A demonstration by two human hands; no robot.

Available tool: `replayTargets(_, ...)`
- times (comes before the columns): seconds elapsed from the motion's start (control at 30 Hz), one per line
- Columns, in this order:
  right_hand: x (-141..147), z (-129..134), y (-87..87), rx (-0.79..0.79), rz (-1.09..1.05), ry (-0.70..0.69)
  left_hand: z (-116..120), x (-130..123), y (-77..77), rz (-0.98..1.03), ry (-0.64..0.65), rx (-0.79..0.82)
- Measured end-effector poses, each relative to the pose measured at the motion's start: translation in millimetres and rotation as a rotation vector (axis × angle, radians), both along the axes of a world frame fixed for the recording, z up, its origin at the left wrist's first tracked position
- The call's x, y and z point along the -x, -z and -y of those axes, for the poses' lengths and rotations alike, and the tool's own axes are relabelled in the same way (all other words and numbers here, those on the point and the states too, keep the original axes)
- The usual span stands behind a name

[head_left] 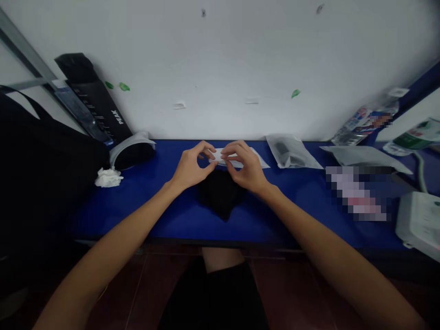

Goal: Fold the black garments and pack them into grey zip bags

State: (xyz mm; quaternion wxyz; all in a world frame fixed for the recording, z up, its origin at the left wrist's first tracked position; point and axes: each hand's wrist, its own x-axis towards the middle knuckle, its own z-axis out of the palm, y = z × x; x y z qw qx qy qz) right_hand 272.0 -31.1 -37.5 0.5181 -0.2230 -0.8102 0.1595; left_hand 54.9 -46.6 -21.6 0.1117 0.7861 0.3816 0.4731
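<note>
My left hand (194, 167) is curled, with thumb and fingertips bent toward the near edge of a whitish translucent plastic bag (257, 158). Facing it, my right hand (248, 168) pinches the same bag a short way to the right. Both sets of fingertips almost meet, and they cover much of the bag. Below the hands, a folded black cloth item (222, 195) lies on the blue table (165, 217); its upper part is hidden behind the fingers.
Left are a black bag (44, 160), a crumpled tissue (108, 178), a pouch with black contents (134, 153) and a long black PEAK case (96, 96). Right are translucent bags (292, 153) (364, 158), bottles (357, 123) and a white power strip (419, 222). A wall (227, 59) stands behind.
</note>
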Motion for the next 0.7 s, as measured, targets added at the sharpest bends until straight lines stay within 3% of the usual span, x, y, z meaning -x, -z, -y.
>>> replayTargets(0.1, -8.5, -10.2, 6.1, 0.046, 0.136, 0.085, -1.5, 2.1, 3.4, -0.009, 0.01, 0.058)
replayTargets(0.3, -35.2, -28.8, 12.8, 0.246, 0.385, 0.414, -6.6, 7.6, 6.2, -0.04, 0.047, 0.143)
replayTargets(0.4, -37.3, -29.4, 10.3, 0.265, 0.38, 0.406, -9.3, 10.8, 7.5, -0.091, 0.052, 0.19)
replayTargets(0.7, -16.1, -7.3, -8.7, 0.045, 0.186, 0.313, -7.5, 11.1, 7.2, -0.301, -0.114, 0.085)
